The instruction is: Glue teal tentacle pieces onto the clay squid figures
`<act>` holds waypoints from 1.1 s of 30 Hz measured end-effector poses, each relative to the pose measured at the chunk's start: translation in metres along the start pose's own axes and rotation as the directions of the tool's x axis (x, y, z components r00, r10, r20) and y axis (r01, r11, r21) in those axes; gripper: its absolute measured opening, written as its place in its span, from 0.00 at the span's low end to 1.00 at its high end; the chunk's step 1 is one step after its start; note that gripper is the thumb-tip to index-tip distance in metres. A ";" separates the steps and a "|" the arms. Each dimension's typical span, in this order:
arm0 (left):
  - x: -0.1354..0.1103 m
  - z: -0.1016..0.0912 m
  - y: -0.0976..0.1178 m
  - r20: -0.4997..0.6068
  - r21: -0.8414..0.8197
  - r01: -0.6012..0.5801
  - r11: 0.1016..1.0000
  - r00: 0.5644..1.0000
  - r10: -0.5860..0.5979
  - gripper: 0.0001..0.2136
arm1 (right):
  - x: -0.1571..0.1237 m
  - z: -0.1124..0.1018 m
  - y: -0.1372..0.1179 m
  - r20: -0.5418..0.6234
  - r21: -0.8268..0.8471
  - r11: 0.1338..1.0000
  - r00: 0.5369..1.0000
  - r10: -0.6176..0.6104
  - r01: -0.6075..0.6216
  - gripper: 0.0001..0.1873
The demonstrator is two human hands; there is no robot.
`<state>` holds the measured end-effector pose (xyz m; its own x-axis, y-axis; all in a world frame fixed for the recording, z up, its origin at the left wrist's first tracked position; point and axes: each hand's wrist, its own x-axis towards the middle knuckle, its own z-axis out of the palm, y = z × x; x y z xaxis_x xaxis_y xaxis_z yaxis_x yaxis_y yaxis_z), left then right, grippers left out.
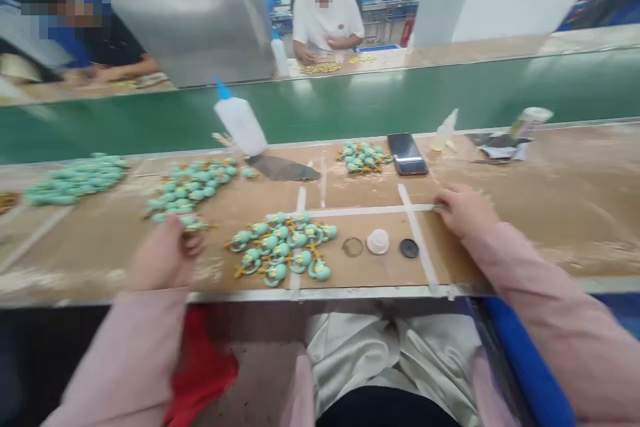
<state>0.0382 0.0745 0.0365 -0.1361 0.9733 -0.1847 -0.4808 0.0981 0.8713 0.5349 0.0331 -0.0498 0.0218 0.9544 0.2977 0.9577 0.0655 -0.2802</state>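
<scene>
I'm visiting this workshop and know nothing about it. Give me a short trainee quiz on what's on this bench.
1. Multiple choice: what sits between the thin ring and the black disc? A) a white cap B) a spool of thread C) a pair of scissors
2. True or false: the black phone lies to the right of the white squeeze bottle with the blue nozzle.
3. Fill in the blank: the left hand is at the edge of a pile of small (blank)-coloured figures.

Key: 1 A; 2 true; 3 teal.
</scene>
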 end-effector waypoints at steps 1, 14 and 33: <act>-0.006 0.001 0.000 -0.024 0.035 -0.023 0.999 0.999 0.024 0.23 | 0.002 0.003 0.002 0.006 0.005 0.999 0.999 -0.044 0.044 0.03; -0.071 -0.003 -0.021 0.019 0.073 0.065 0.995 0.998 -0.066 0.11 | 0.000 0.032 0.030 0.036 -0.049 0.970 0.971 -0.238 0.240 0.14; -0.097 0.000 -0.058 0.150 0.084 0.070 0.994 0.985 -0.083 0.12 | 0.018 -0.004 0.008 0.215 -0.047 0.993 0.972 -0.092 0.105 0.07</act>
<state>0.0788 -0.0255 0.0036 0.0360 0.9820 -0.1855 -0.4143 0.1836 0.8914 0.5442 0.0493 -0.0434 -0.1291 0.9845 0.1189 0.9671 0.1515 -0.2045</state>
